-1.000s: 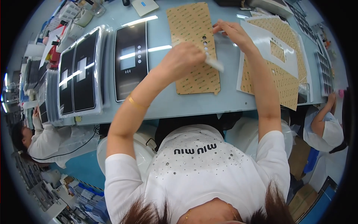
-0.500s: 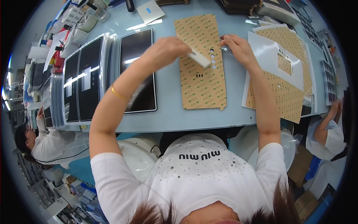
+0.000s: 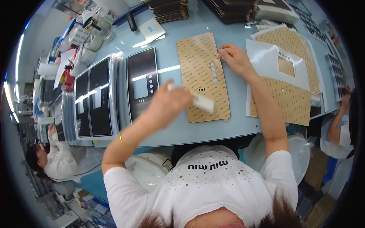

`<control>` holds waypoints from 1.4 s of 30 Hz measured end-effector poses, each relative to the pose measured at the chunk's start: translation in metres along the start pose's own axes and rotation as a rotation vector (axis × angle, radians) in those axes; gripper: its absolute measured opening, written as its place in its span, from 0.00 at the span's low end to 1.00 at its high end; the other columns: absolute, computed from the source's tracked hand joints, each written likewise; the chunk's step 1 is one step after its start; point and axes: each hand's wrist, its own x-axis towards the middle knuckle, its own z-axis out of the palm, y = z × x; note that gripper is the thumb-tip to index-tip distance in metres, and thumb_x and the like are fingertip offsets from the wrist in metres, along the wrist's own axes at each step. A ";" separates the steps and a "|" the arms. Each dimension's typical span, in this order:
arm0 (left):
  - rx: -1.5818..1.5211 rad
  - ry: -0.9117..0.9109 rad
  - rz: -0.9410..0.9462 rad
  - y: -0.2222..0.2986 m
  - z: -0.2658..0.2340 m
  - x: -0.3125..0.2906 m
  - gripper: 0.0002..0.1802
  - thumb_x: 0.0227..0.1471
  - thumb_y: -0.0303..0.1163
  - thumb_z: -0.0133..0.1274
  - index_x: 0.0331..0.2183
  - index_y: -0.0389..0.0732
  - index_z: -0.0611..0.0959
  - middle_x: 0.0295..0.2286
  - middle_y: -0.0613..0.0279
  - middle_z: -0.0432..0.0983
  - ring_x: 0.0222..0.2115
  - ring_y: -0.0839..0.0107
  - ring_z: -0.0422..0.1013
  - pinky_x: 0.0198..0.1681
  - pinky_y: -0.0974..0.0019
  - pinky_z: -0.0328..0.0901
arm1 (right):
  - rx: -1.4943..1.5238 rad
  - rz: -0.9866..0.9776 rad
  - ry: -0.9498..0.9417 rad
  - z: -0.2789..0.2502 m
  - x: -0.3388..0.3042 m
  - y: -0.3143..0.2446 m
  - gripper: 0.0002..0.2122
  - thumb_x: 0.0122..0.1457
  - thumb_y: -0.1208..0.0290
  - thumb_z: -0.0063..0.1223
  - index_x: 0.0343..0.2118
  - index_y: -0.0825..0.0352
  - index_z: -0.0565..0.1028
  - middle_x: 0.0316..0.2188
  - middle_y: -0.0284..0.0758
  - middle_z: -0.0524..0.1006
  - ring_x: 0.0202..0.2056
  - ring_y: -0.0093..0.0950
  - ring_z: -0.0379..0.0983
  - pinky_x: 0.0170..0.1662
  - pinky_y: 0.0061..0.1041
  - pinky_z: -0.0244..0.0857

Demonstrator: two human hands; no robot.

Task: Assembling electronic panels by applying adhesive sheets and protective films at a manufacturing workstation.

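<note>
A tan adhesive sheet (image 3: 192, 57) with a green printed pattern, a column of round holes and a rounded near end lies lengthwise on the table in front of me. Over its near left part, my left hand (image 3: 173, 99), blurred by motion, grips a white flat scraper (image 3: 204, 103). The scraper's wide end is over the sheet; whether it touches is unclear. My right hand (image 3: 236, 60) pinches the sheet's right edge beside the holes, thumb and forefinger together. Just left of the sheet rests a black panel (image 3: 140, 62) with a pale window and round holes, partly behind my left hand.
Stacked black panels in clear film (image 3: 99, 114) stand further left. At right, a white sheet (image 3: 262, 53) overlaps more tan adhesive sheets (image 3: 283, 100). Brown stacks (image 3: 167, 9), a black-handled tool (image 3: 131, 22) and a pale square card (image 3: 151, 30) lie at the back. Co-workers sit at both sides.
My left hand has brought the scraper toward me, down along the sheet. The right hand keeps its place at the edge. The whole view has shifted slightly.
</note>
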 end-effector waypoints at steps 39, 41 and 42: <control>-0.141 0.089 -0.105 -0.035 0.010 0.065 0.14 0.38 0.16 0.52 0.32 0.40 0.80 0.31 0.58 0.78 0.32 0.59 0.74 0.35 0.60 0.70 | 0.032 -0.159 0.329 -0.013 0.018 0.042 0.19 0.55 0.80 0.42 0.50 0.61 0.69 0.34 0.34 0.77 0.28 0.25 0.73 0.36 0.22 0.67; -0.183 0.018 -0.067 -0.019 0.008 0.053 0.17 0.36 0.13 0.51 0.32 0.40 0.80 0.31 0.57 0.78 0.34 0.59 0.74 0.35 0.59 0.71 | 0.009 -0.147 0.353 -0.012 0.019 0.045 0.18 0.54 0.80 0.43 0.49 0.62 0.70 0.33 0.33 0.77 0.26 0.23 0.72 0.34 0.22 0.66; -0.199 0.046 -0.062 -0.018 0.013 0.047 0.17 0.36 0.13 0.50 0.32 0.40 0.80 0.30 0.57 0.78 0.33 0.60 0.74 0.34 0.59 0.71 | 0.018 -0.145 0.343 -0.013 0.020 0.043 0.18 0.54 0.80 0.43 0.49 0.62 0.70 0.33 0.33 0.77 0.26 0.23 0.72 0.34 0.22 0.66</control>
